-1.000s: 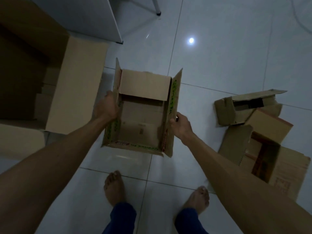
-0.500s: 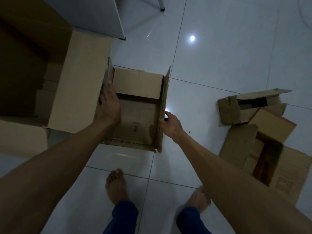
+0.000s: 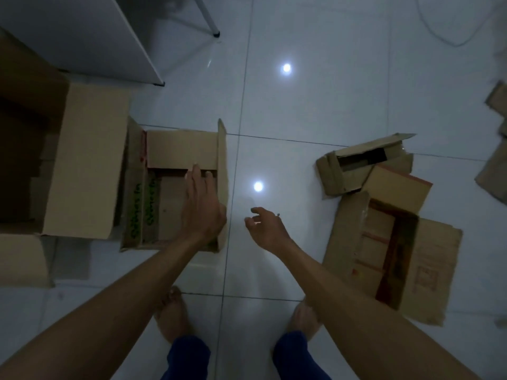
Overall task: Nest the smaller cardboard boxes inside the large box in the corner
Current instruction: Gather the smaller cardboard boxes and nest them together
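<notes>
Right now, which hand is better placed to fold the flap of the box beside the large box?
Left. The left hand already reaches over that box; the right hand hangs empty above the floor.

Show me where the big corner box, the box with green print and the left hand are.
big corner box (image 3: 87,163), head view, on its pale right flap.
box with green print (image 3: 178,148), head view, on its far flap.
left hand (image 3: 201,209), head view, on its back.

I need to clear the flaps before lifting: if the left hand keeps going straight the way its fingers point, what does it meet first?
The left hand points away from the body over the open box. Its fingers would first meet the folded-in far flap, seemingly already at its edge; depth is unclear.
</notes>
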